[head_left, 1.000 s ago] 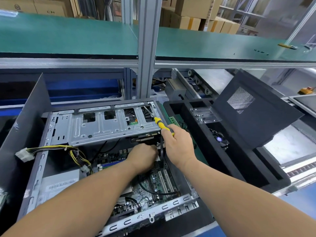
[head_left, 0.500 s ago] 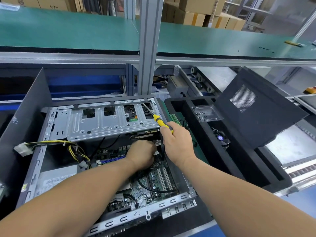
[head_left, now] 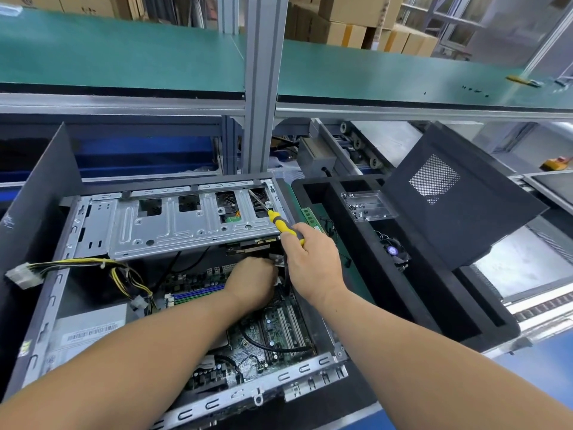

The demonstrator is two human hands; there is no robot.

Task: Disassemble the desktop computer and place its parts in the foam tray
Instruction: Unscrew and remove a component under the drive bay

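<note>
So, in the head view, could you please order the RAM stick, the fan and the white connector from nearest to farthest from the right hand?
1. RAM stick, in the foam tray just beyond the right hand.
2. Fan, further right in the tray.
3. White connector, far left.

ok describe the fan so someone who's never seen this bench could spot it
Find the black foam tray right of the open computer case. The fan lies in its long middle slot, nearer the person than the clear plastic box. It is the only round black part there, with a purplish hub sticker.
</note>
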